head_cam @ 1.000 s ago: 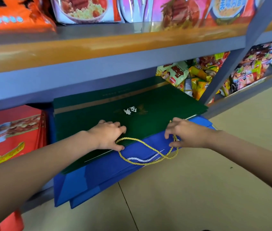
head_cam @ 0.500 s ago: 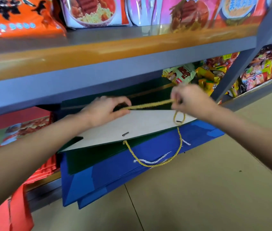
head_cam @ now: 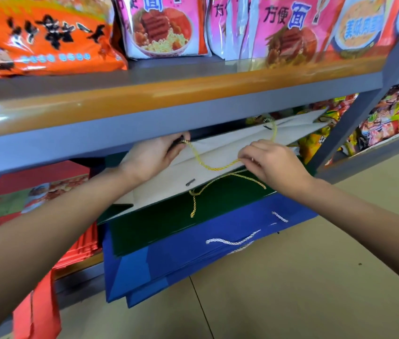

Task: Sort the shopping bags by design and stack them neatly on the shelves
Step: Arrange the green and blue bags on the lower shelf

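Green bag (head_cam: 188, 216) mouth has been pulled open since a second ago, pale lining exposed, atop blue bags (head_cam: 193, 253) under the grey shelf (head_cam: 169, 113). Gold cord handle (head_cam: 218, 166) is pinched by left hand (head_cam: 152, 155) and right hand (head_cam: 274, 162). Handle likely being tucked inside; stack not yet squared.

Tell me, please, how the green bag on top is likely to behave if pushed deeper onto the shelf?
The green bag is probably light and fairly stiff: its lifted flap stays flat. Its gold cord, pinched by both the left hand and right hand, is floppy and may snag.
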Action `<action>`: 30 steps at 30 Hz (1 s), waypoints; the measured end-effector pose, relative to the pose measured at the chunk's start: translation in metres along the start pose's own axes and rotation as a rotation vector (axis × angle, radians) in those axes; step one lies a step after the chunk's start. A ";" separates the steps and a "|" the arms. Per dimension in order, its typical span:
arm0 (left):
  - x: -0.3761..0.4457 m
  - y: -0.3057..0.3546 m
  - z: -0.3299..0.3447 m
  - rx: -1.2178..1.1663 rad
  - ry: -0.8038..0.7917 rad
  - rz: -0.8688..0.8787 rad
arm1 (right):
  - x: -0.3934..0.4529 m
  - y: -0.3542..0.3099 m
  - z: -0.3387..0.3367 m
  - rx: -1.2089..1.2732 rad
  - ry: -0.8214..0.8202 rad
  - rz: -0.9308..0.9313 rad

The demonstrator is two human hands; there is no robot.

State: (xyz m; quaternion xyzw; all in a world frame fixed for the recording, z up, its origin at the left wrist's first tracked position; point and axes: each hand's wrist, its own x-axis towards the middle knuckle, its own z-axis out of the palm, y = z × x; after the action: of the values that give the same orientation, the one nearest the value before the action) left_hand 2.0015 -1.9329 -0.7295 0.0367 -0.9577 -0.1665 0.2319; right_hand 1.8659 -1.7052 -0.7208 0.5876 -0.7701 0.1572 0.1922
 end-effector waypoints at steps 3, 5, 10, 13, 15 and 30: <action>-0.003 0.005 0.001 0.052 -0.043 0.148 | 0.005 -0.001 -0.005 0.048 0.131 0.085; -0.005 0.002 0.003 0.188 -0.057 0.233 | 0.005 -0.003 -0.001 0.024 0.097 0.091; 0.001 -0.007 0.000 0.424 -0.185 0.020 | -0.012 0.000 0.003 0.075 0.065 0.195; 0.003 -0.017 0.002 0.482 -0.218 -0.083 | -0.021 0.017 -0.004 0.172 0.160 0.482; 0.003 -0.023 0.004 0.475 -0.238 -0.054 | -0.027 0.029 -0.004 0.208 0.129 0.630; -0.027 0.004 0.038 0.262 -0.018 0.595 | -0.027 0.044 0.022 -0.499 -0.106 0.059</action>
State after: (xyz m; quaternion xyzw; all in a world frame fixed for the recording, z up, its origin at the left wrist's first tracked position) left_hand 2.0086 -1.9140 -0.7717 -0.2168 -0.9417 0.0331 0.2551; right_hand 1.8270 -1.6813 -0.7538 0.5067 -0.8107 -0.0633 0.2862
